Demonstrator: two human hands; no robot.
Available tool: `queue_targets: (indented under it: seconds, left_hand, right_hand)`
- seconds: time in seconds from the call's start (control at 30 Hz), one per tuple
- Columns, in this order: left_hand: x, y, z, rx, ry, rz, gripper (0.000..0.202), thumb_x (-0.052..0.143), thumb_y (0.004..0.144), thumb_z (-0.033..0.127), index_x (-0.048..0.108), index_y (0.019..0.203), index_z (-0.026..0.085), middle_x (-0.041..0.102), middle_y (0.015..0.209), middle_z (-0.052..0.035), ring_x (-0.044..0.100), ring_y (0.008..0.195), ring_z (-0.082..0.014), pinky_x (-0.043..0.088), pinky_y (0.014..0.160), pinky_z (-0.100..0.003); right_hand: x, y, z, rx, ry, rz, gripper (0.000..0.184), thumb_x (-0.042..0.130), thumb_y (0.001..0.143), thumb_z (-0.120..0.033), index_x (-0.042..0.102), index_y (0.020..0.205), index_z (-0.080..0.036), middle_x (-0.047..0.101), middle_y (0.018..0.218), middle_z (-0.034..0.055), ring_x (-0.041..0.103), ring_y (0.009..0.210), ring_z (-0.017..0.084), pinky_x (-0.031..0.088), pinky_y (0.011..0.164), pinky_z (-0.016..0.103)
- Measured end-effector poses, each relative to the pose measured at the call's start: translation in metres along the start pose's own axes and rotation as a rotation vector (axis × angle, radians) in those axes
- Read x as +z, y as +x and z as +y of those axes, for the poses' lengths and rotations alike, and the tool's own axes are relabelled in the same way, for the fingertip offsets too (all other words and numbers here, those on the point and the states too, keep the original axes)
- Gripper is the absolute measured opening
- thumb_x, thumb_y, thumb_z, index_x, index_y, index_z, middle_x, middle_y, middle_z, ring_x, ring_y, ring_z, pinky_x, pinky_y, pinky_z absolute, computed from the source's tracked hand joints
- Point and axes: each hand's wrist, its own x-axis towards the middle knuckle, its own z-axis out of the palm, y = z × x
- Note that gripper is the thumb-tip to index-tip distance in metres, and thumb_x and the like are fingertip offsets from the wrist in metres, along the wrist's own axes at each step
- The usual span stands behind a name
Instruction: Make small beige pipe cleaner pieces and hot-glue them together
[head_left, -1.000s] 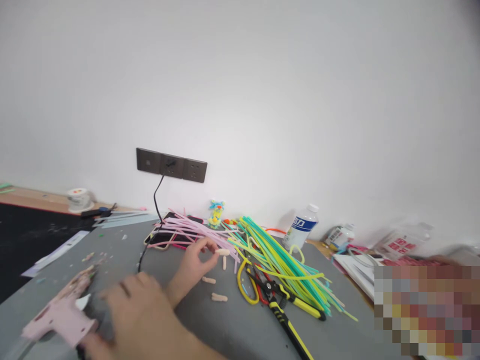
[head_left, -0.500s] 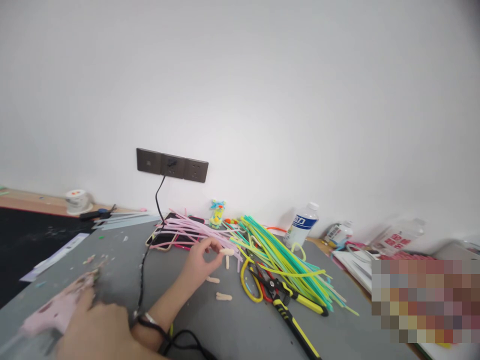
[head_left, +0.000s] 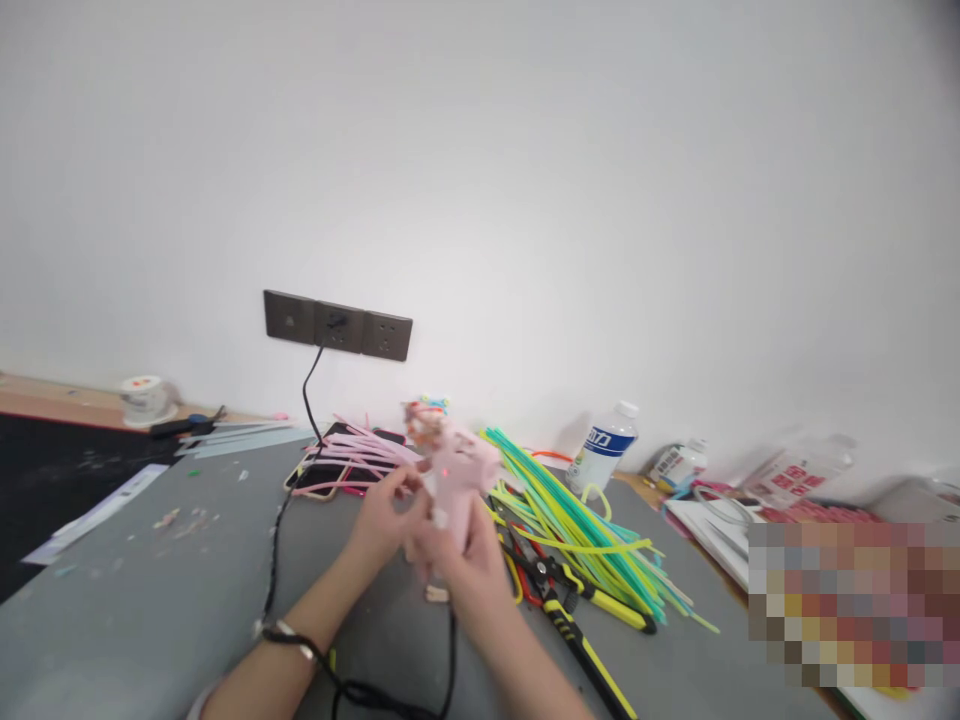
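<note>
My right hand [head_left: 474,558] is wrapped round the handle of a pink glue gun [head_left: 457,478], raised over the middle of the table and blurred by motion. A small red light shows on its body, and its stained nozzle end points away toward the wall. Close on its left, my left hand [head_left: 390,515] is closed in a pinch; the small beige piece seen in it earlier is now hidden behind the glue gun. Under my right hand, another short beige piece [head_left: 435,594] partly shows on the grey table [head_left: 202,610].
Green and yellow pipe cleaners [head_left: 570,520] lie right, beside yellow-black pliers [head_left: 581,640]. Pink pipe cleaners [head_left: 360,447] cover phones [head_left: 319,482]. A black cord [head_left: 274,560] runs from the wall socket [head_left: 339,328] across my left wrist. A bottle [head_left: 604,450] stands behind.
My right hand has carried the glue gun from the left side of the table to the middle, beside my left hand. My left hand has shifted slightly left, and its small piece is now covered.
</note>
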Motion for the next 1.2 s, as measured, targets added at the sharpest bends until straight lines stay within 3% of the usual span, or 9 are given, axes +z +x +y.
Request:
queue_targets:
  seconds: [0.1,0.17,0.37,0.53,0.8,1.2]
  left_hand:
    - [-0.004,0.010,-0.004,-0.034,-0.047,-0.008,0.014,0.059,0.079,0.030,0.063,0.075,0.017,0.066,0.072,-0.0001,0.060,0.069,-0.0152,0.046,0.062,-0.024]
    - [-0.007,0.014,-0.004,-0.054,-0.065,0.024,0.015,0.061,0.079,0.032,0.063,0.075,0.018,0.065,0.072,-0.0004,0.059,0.067,-0.0143,0.045,0.061,-0.023]
    - [-0.012,0.011,0.005,0.036,0.040,0.086,0.007,0.058,0.080,0.023,0.062,0.078,0.018,0.066,0.076,-0.0009,0.057,0.069,-0.0146,0.047,0.066,-0.025]
    - [-0.012,0.008,0.010,0.099,0.125,0.103,0.005,0.057,0.081,0.019,0.062,0.080,0.019,0.066,0.078,-0.0010,0.056,0.070,-0.0150,0.045,0.066,-0.025]
    - [-0.010,0.006,0.016,0.145,0.146,0.092,0.006,0.058,0.081,0.016,0.063,0.079,0.019,0.066,0.076,-0.0008,0.057,0.070,-0.0149,0.044,0.066,-0.025]
    - [-0.010,0.005,0.015,0.146,0.083,0.096,0.006,0.061,0.082,0.014,0.065,0.082,0.019,0.068,0.078,-0.0006,0.060,0.071,-0.0138,0.047,0.066,-0.023]
  right_hand:
    - [-0.043,0.000,0.007,-0.026,0.048,0.040,0.033,0.069,0.080,-0.052,0.056,0.085,-0.022,0.043,0.058,-0.0066,0.033,0.043,0.008,0.033,0.042,0.023]
    - [-0.065,-0.002,0.013,0.022,0.097,0.059,0.037,0.070,0.080,-0.055,0.059,0.091,-0.022,0.039,0.055,-0.0078,0.029,0.043,0.009,0.028,0.042,0.023]
    - [-0.102,-0.010,0.022,0.155,0.219,-0.011,0.044,0.054,0.089,-0.062,0.063,0.096,-0.020,0.038,0.046,-0.0078,0.025,0.034,0.008,0.020,0.037,0.022]
    - [-0.109,-0.012,0.021,0.264,0.288,-0.178,0.044,0.052,0.091,-0.061,0.062,0.099,-0.019,0.039,0.044,-0.0089,0.028,0.029,0.006,0.017,0.034,0.019]
    - [-0.101,-0.015,0.011,0.372,0.267,-0.081,0.047,0.060,0.087,-0.060,0.065,0.095,-0.015,0.041,0.042,-0.0090,0.027,0.028,0.004,0.017,0.034,0.019]
    - [-0.103,-0.018,0.016,0.397,0.224,-0.130,0.049,0.061,0.087,-0.060,0.063,0.097,-0.012,0.042,0.044,-0.0095,0.030,0.028,0.003,0.022,0.032,0.016]
